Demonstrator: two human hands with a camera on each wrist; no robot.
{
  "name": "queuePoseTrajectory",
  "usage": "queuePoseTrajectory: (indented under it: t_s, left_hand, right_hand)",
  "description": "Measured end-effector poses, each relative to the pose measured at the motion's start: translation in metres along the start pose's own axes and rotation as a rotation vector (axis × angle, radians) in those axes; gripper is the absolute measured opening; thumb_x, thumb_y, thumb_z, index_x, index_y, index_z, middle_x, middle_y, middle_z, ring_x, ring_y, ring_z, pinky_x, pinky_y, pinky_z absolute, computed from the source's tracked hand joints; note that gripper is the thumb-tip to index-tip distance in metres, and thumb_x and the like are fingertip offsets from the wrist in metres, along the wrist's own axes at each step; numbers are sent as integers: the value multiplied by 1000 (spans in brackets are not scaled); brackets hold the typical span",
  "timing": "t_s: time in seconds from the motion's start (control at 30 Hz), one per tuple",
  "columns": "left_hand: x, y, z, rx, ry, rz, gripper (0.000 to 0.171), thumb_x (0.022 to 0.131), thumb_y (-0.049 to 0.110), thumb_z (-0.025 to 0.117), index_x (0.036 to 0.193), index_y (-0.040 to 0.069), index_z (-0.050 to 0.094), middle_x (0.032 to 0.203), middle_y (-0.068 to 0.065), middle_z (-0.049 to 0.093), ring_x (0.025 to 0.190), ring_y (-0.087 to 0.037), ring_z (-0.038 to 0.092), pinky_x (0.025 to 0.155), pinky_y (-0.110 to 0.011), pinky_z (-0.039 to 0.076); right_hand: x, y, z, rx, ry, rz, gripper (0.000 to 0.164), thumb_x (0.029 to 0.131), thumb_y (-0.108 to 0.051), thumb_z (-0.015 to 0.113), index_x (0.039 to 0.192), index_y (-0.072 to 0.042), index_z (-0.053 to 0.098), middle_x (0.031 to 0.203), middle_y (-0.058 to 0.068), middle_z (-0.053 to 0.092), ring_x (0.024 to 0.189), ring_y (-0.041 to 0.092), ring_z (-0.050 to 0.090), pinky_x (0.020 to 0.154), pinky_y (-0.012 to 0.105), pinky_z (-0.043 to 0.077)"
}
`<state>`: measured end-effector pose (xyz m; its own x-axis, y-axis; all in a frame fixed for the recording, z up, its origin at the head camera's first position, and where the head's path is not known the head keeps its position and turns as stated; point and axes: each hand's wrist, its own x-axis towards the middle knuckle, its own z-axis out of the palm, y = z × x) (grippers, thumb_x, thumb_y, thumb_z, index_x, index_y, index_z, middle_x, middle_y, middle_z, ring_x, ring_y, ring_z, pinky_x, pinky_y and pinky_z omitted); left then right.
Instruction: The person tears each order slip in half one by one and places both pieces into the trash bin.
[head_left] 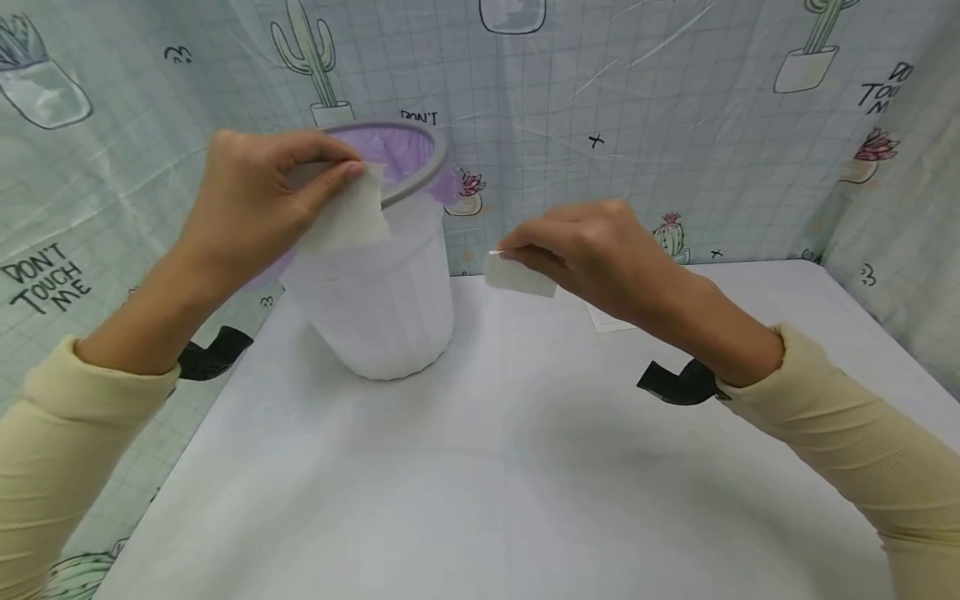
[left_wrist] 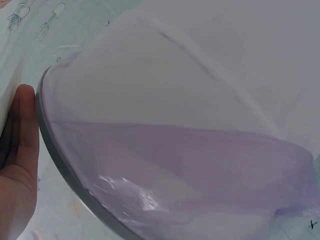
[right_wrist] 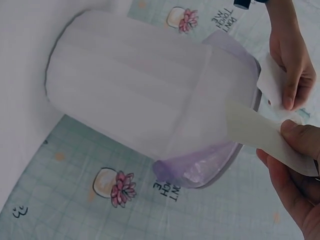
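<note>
My left hand (head_left: 258,196) pinches a piece of white paper (head_left: 348,212) between thumb and fingers, right at the near rim of a white trash bin (head_left: 382,308). Grey rim and purple liner bag (head_left: 397,150) top the bin, which stands upright. To the right of the bin, my right hand (head_left: 592,250) pinches a second white paper piece (head_left: 519,275) above the table. In the right wrist view that piece (right_wrist: 265,137) looks like a flat strip between thumb and fingers. Only the edge of the left paper (left_wrist: 11,95) shows in the left wrist view.
Behind my right hand a printed white sheet (head_left: 609,320) lies on the white table (head_left: 495,467). A cactus-print curtain (head_left: 555,100) hangs along the back and sides. Each wrist wears a black strap (head_left: 216,353).
</note>
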<state>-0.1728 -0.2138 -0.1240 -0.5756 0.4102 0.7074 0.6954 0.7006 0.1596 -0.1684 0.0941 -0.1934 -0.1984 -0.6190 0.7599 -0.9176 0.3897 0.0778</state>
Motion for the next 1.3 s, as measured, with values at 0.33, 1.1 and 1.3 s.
queuePoseTrajectory:
  t_s: [0.33,1.1,1.3]
  left_hand:
    - [-4,-7,-15,35,29,-84,17,96,20,73,102,6,81,101,-9,78,84,24,55,73,-3,47]
    - [-18,-17,-36,104,-11,-100,16,95,14,74,102,0,79,100,-18,77,77,25,52,67,1,41]
    - [-20,-20,-46,152,-51,-155,21,97,18,72,107,1,78,105,-20,75,74,23,49,63,3,39]
  right_hand:
    - [5,0,-1,7,3,-6,4,90,-2,77,93,-1,76,84,7,76,67,15,71,59,26,57]
    - [25,1,4,14,45,-39,5,93,-5,74,92,-1,76,87,8,77,73,19,74,64,30,59]
    - [25,3,5,20,45,-48,4,92,-5,75,91,-1,76,86,9,77,71,19,74,62,29,59]
